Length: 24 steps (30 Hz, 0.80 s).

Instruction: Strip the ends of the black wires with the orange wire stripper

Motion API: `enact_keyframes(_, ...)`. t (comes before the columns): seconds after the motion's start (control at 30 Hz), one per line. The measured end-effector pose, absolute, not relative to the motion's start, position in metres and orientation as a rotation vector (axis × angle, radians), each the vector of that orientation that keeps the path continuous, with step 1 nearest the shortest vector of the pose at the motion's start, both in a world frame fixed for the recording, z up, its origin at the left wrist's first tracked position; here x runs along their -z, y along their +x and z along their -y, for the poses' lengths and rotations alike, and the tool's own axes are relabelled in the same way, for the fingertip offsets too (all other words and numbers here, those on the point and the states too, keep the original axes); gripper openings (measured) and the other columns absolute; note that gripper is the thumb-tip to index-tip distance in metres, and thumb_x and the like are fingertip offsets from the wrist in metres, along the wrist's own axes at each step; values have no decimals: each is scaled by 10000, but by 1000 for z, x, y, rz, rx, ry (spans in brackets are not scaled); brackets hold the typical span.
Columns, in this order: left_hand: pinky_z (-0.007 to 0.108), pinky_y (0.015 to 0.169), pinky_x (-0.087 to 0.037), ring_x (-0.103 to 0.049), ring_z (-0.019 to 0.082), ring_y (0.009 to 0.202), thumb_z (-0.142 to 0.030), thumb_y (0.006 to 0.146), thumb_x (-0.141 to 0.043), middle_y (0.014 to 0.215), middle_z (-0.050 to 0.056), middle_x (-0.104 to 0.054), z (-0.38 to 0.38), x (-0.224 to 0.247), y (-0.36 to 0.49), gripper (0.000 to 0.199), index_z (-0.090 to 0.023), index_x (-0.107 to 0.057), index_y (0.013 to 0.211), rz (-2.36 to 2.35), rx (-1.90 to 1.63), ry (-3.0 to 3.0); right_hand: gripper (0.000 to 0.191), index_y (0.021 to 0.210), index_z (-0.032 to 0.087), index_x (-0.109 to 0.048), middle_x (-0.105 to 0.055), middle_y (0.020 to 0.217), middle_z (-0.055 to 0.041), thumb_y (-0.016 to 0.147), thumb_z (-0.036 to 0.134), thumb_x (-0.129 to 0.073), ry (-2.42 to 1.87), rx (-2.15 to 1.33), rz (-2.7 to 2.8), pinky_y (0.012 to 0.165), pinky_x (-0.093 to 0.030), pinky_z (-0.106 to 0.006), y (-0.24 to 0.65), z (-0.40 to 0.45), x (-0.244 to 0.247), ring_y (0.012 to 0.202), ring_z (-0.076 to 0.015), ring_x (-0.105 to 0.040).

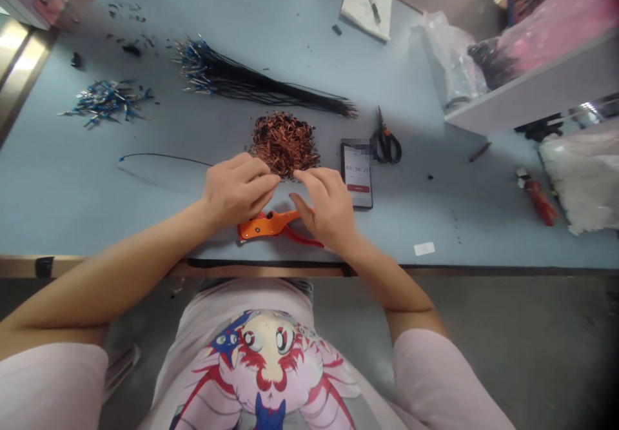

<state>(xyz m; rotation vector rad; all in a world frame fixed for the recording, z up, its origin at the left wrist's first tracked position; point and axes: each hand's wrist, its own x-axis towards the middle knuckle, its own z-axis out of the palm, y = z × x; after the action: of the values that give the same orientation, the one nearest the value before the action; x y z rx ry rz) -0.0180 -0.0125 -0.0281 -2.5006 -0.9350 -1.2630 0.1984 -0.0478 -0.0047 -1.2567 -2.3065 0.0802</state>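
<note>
My left hand (239,188) is closed on a thin black wire (164,155). The wire runs out to the left across the table and ends in a small blue tip. At the near edge of a heap of small copper-coloured pieces (283,140) is my right hand (326,204), its thumb and forefinger apart. I make out nothing between those fingers. Below both hands lies an orange and red hand tool (268,225), partly covered by the right hand. Behind the heap stretches a bundle of black wires (271,87) with blue and silver ends at its left.
Loose blue-and-silver connectors (107,101) form a pile at left. To the right of the heap are a phone (356,188) and black-handled snips (387,143). Farther right, a red-handled tool (539,201) lies beside a plastic bag (583,185), below a shelf (522,104).
</note>
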Motion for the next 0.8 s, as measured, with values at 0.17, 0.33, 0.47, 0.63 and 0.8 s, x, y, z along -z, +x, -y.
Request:
enact_keyframes(0.17,286,569,-393,-578,153,689,-174,914,-562,789,2,-701,16,25,-16,143,-219,-658,818,885,1213,-2621,272,922,216,-670,-701,899,-91,1032,190,-422,-1254,-14,2351,807,-502,-391,188,43,4,868,-233,-602)
enact_keyframes(0.33,301,487,-312,-527,143,613,-152,877,-514,701,0,-624,8,19,-23,159,-213,-593,753,883,1110,-2698,212,908,212,-635,-695,898,-98,1010,225,-449,-1248,-61,2204,807,-497,-401,205,34,-3,884,-238,-617)
enact_keyframes(0.47,306,532,-356,-530,147,618,-162,867,-561,676,1,-599,-9,21,-39,162,-220,-581,718,1237,1347,-2476,172,907,209,-665,-679,844,-81,970,230,-506,-1400,63,1835,667,-502,-344,239,14,-9,784,-214,-631)
enact_keyframes(0.63,320,594,-410,-573,152,674,-170,914,-603,680,2,-610,-13,24,-41,106,-234,-657,849,1343,1597,-2392,290,1049,220,-752,-752,997,-100,949,165,-485,-1398,-97,2172,879,-561,-418,238,-4,7,957,-247,-686)
enact_keyframes(0.8,310,610,-428,-577,152,661,-201,919,-584,699,6,-636,-4,26,-31,114,-233,-680,867,1412,1557,-2391,316,1079,170,-762,-766,1167,-122,943,114,-483,-1433,-213,2240,995,-549,-467,222,-3,24,1089,-271,-697)
